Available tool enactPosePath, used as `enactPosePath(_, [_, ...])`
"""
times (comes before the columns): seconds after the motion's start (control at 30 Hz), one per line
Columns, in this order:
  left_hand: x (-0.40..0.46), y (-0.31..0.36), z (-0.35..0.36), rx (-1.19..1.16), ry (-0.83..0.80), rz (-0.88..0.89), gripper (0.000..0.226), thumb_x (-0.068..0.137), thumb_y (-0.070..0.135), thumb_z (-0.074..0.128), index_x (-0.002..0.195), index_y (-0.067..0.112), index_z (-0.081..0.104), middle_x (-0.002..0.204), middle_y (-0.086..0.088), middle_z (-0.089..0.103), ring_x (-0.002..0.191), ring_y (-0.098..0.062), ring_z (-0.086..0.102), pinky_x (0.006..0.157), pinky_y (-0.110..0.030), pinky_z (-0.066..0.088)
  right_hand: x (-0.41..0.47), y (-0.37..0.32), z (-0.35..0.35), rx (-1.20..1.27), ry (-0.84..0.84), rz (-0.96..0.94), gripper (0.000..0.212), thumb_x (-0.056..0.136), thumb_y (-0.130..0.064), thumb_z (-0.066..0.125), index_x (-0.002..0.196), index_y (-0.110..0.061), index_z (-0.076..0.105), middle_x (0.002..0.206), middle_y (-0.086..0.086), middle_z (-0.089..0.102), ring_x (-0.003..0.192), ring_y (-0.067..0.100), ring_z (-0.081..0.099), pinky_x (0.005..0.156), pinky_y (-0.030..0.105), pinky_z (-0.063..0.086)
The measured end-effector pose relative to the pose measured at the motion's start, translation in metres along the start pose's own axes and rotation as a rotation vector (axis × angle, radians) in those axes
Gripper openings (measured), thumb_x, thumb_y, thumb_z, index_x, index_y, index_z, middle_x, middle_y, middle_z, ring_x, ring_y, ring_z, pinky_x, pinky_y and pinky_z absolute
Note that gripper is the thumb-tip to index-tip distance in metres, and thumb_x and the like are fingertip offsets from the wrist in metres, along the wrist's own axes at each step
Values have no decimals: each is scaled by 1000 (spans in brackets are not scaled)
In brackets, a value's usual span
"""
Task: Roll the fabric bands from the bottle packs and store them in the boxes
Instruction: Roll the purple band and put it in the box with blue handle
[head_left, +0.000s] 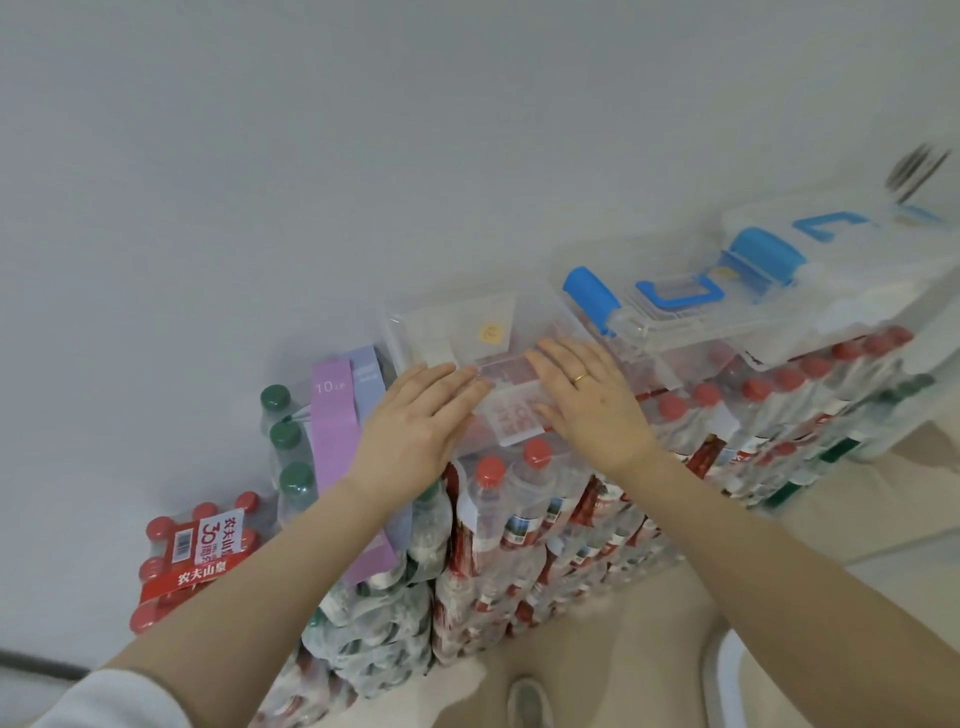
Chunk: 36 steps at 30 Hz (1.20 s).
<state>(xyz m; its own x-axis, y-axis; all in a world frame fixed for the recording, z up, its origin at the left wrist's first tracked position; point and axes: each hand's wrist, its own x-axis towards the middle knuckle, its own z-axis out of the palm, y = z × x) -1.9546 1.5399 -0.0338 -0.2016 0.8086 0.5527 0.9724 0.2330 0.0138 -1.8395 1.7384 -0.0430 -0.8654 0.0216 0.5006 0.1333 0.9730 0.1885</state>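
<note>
Two flat hands, left hand (415, 431), right hand (589, 402), on clear plastic box (447, 322)

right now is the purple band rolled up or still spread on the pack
Spread: the purple band lies flat around the green-capped bottle pack, its 10 label showing.

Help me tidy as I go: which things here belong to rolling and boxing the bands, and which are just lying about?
Job:
- purple band on the green-capped pack
- clear box under left hand and right hand
- blue-latched boxes

Lying about:
- small red-capped pack
</note>
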Motion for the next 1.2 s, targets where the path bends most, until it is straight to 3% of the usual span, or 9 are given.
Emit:
enactPosePath(0.13, [15, 12, -20, -32, -72, -75, 40, 86, 27, 42, 111, 6, 65, 109, -11, 68, 107, -32, 61, 91, -47, 48, -9, 0, -24, 137, -68, 134, 57, 90, -37, 40, 139, -8, 37, 143, 13, 42, 135, 27, 37, 114, 40, 14])
enactPosePath(0.33, [71, 51, -38, -243, 42, -126, 37, 84, 24, 39, 103, 8, 65, 100, -7, 65, 90, -23, 61, 75, -25, 44, -32, 42, -42, 182, 151, 142, 33, 87, -20, 44, 111, -5, 60, 124, 13, 58, 117, 24, 44, 103, 47, 38])
enactPosePath(0.5, [118, 77, -18, -309, 22, -196, 31, 88, 23, 43, 109, 14, 64, 111, 0, 61, 69, -3, 46, 69, -24, 41, -39, 107, -42, 173, 218, 131, 23, 85, -12, 45, 98, -5, 62, 113, 13, 62, 107, 29, 52, 98, 45, 40])
enactPosePath(0.6, [144, 91, -3, -306, -10, -318, 27, 91, 18, 48, 113, 14, 62, 117, 1, 59, 65, -4, 42, 67, -21, 33, -35, 152, -39, 204, 254, 152, 23, 87, -14, 44, 94, -3, 64, 111, 15, 63, 104, 32, 56, 98, 38, 36])
enactPosePath(0.77, [182, 110, 17, -347, -158, -668, 34, 93, 21, 44, 126, 12, 51, 122, -9, 56, 100, -25, 58, 83, -29, 43, -27, 212, -30, 304, 255, 124, 27, 87, -17, 43, 93, -3, 65, 104, 14, 64, 101, 25, 54, 91, 37, 41])
enactPosePath(0.87, [197, 121, 29, -413, -195, -910, 41, 95, 25, 43, 134, 11, 41, 121, -14, 58, 96, -25, 57, 75, -25, 36, -31, 230, -16, 330, 211, -36, 28, 90, -26, 44, 91, -4, 62, 97, 13, 63, 97, 23, 52, 86, 36, 43])
enactPosePath(0.97, [208, 129, 39, -463, -166, -1086, 48, 96, 27, 42, 141, 12, 31, 138, -13, 46, 113, -27, 52, 88, -30, 39, -33, 235, -3, 294, 191, -197, 38, 92, -42, 42, 96, -8, 57, 95, 11, 63, 88, 23, 52, 79, 31, 42])
enactPosePath(1.1, [218, 141, 50, -493, -117, -1249, 46, 98, 24, 38, 140, 10, 29, 125, -12, 50, 83, -23, 51, 69, -30, 39, -31, 231, 6, 281, 237, -227, 33, 86, -40, 52, 97, -10, 59, 92, 8, 62, 82, 22, 49, 66, 35, 50])
enactPosePath(1.2, [222, 146, 56, -506, -11, -1319, 44, 98, 22, 37, 140, 10, 31, 133, -13, 48, 87, -23, 47, 74, -29, 37, -31, 232, 8, 293, 302, -254, 30, 85, -38, 55, 93, -10, 60, 88, 7, 62, 80, 20, 44, 62, 33, 48])
